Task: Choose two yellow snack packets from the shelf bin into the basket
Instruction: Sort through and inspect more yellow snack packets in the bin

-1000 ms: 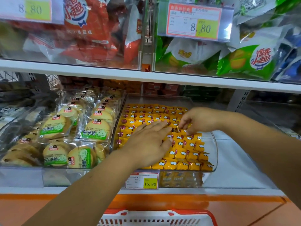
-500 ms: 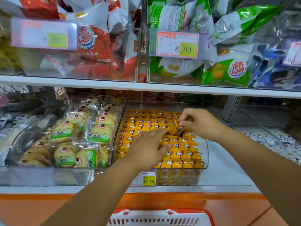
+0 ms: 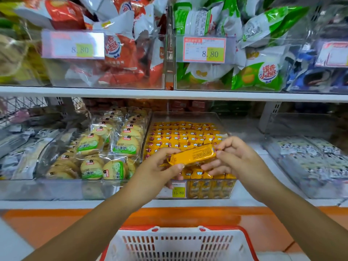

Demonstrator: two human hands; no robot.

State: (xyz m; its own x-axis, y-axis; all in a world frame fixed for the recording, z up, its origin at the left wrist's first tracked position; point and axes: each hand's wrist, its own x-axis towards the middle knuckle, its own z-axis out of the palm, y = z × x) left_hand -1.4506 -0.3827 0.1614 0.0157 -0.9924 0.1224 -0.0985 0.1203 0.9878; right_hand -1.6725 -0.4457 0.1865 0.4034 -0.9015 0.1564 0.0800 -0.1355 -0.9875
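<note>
A clear shelf bin (image 3: 191, 116) on the lower shelf is packed with rows of small yellow snack packets (image 3: 184, 135). In front of that bin I hold one yellow packet (image 3: 194, 154) level, above the rows. My left hand (image 3: 160, 170) pinches its left end and my right hand (image 3: 235, 159) pinches its right end. Below, at the bottom edge of the view, stands a white plastic basket with a red rim (image 3: 180, 243); nothing shows inside the part I can see.
Left of the yellow bin is a clear bin of round biscuits in green-labelled wrappers (image 3: 105, 147). To the right stands a bin of black-and-white packets (image 3: 310, 159). The upper shelf (image 3: 169, 94) carries red and green snack bags behind price tags. An orange ledge (image 3: 56, 219) runs under the lower shelf.
Both hands have come up out of the bin toward me. The right hand pulled one yellow packet free and the left hand took its other end. The view tilted down toward the basket.
</note>
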